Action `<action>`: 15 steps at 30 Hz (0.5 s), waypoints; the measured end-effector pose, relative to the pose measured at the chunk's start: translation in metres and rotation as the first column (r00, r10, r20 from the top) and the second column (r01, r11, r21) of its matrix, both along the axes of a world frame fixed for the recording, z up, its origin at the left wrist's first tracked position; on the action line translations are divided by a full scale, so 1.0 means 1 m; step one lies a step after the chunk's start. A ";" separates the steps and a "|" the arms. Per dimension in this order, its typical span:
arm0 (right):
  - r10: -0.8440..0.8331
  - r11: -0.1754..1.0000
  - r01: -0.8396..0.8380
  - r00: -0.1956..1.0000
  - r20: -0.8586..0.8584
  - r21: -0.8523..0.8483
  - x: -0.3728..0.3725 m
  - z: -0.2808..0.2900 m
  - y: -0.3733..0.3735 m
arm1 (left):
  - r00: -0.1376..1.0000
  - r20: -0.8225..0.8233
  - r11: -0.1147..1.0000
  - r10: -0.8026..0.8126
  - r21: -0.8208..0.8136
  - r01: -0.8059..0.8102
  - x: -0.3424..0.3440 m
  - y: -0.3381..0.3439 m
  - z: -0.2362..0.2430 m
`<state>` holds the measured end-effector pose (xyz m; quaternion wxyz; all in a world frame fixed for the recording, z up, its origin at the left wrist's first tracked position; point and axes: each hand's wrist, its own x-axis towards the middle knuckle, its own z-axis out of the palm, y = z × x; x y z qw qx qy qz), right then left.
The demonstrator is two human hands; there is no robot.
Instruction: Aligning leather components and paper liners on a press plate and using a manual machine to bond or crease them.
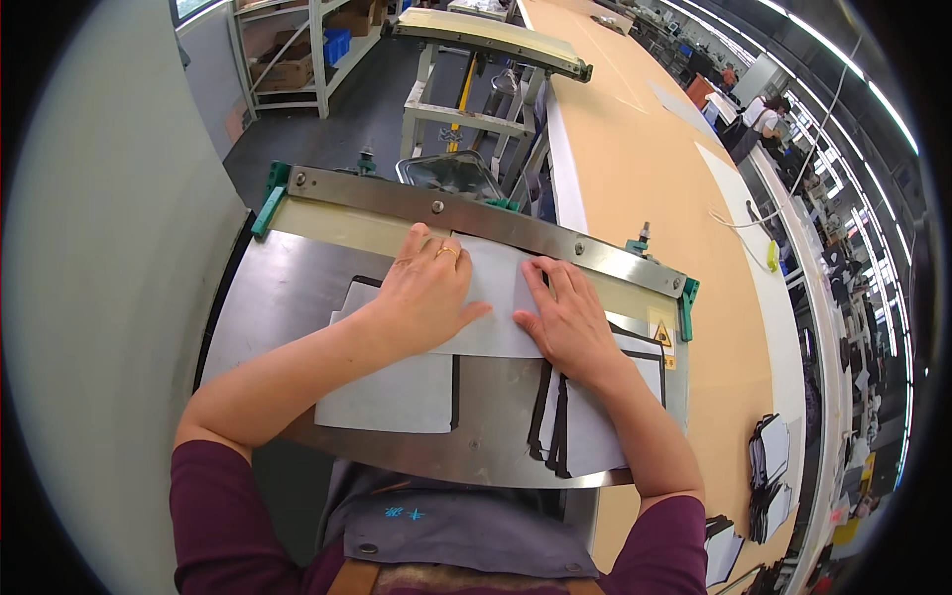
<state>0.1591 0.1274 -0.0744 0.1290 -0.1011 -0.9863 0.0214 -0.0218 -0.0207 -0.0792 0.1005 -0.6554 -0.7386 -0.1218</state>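
A white sheet-like panel point(493, 315) lies on the steel plate point(496, 407) of a table machine, its far edge at the cream strip point(347, 227) under the steel bar point(377, 197). My left hand point(432, 290) rests flat on its left side, fingers stretched toward the bar and thumb out. At the panel's right side is my right hand point(567, 315), its fingers slightly bent and thumb apart, touching the panel. Below my left forearm lies a stack of white panels with dark edges point(392, 399). Another fanned stack point(597, 426) sits partly hidden under my right forearm.
Green brackets point(268, 210) cap the bar's ends. A long tan-topped table point(645, 169) runs along the right, with more dark-edged panels point(769, 466) on it. A stool point(451, 175) and a similar machine point(491, 42) stand beyond. A wall point(109, 297) borders the left.
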 end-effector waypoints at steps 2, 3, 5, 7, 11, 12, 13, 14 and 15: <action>-0.005 1.000 0.005 1.000 0.002 -0.009 0.003 -0.001 0.000 | 0.993 0.016 0.992 0.120 -0.050 -0.119 -0.003 0.002 0.011; -0.019 1.000 0.019 1.000 0.003 -0.022 0.004 -0.001 0.000 | 0.973 0.025 0.968 0.230 -0.105 -0.226 -0.007 0.003 0.015; -0.026 0.997 0.026 1.000 0.006 -0.070 0.004 0.001 0.001 | 0.963 0.118 0.966 0.241 -0.125 -0.226 -0.018 0.004 0.020; 0.003 0.988 -0.009 0.999 -0.039 -0.154 0.004 0.005 0.005 | 0.946 0.209 0.964 0.249 -0.151 -0.220 -0.029 0.004 0.021; 0.020 0.948 -0.106 0.960 -0.278 -0.299 -0.013 0.011 0.014 | 0.799 0.599 0.998 -0.051 0.008 0.058 -0.040 0.009 0.028; -0.059 0.874 -0.114 0.941 -0.335 -0.473 -0.017 0.019 0.013 | 0.625 0.754 0.979 -0.202 0.168 0.113 -0.036 0.008 0.037; -0.133 0.803 -0.139 0.906 -0.402 -0.579 -0.013 0.029 0.018 | 0.614 0.761 0.978 -0.209 0.167 0.127 -0.026 0.008 0.052; -0.222 0.693 -0.129 0.898 -0.381 -0.710 -0.011 0.038 0.027 | 0.443 0.858 0.966 -0.259 0.221 0.136 -0.020 0.005 0.067; -0.290 0.573 -0.174 0.871 -0.397 -0.801 0.002 0.053 0.028 | 0.256 0.918 0.952 -0.303 0.278 0.131 -0.016 0.002 0.076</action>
